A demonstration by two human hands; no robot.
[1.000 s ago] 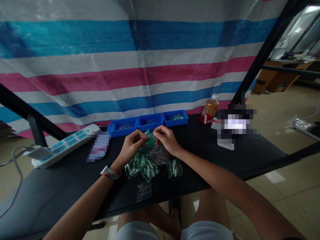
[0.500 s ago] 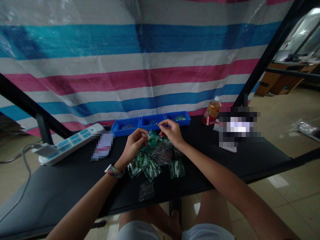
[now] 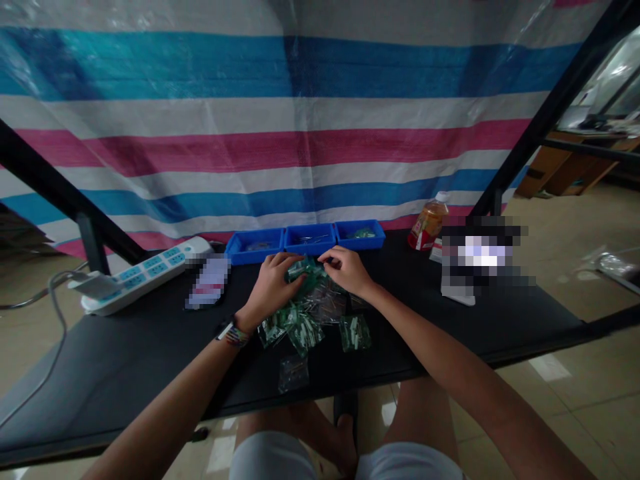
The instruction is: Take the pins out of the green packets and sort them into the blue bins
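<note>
Both hands meet over a heap of small clear bags with green and white parts [image 3: 305,320] on the black table [image 3: 125,360]. My left hand [image 3: 273,283], with a coloured band at the wrist, is closed on a green bag [image 3: 303,270] at the top of the heap. My right hand [image 3: 347,267] pinches the same bag from the right, fingers curled. Three blue trays [image 3: 305,240] stand in a row just behind the hands. One clear bag [image 3: 293,373] lies alone near the table's front edge.
A white power strip [image 3: 143,273] with a plugged adapter lies at the left. A bottle of amber drink [image 3: 427,225] stands at the right beside a blurred box. A striped tarp hangs behind. Black frame bars slant at both sides.
Both hands have come down from in front of the trays onto the heap, still holding the green bag. The right hand reached towards the middle tray half a second ago, then drew back.
</note>
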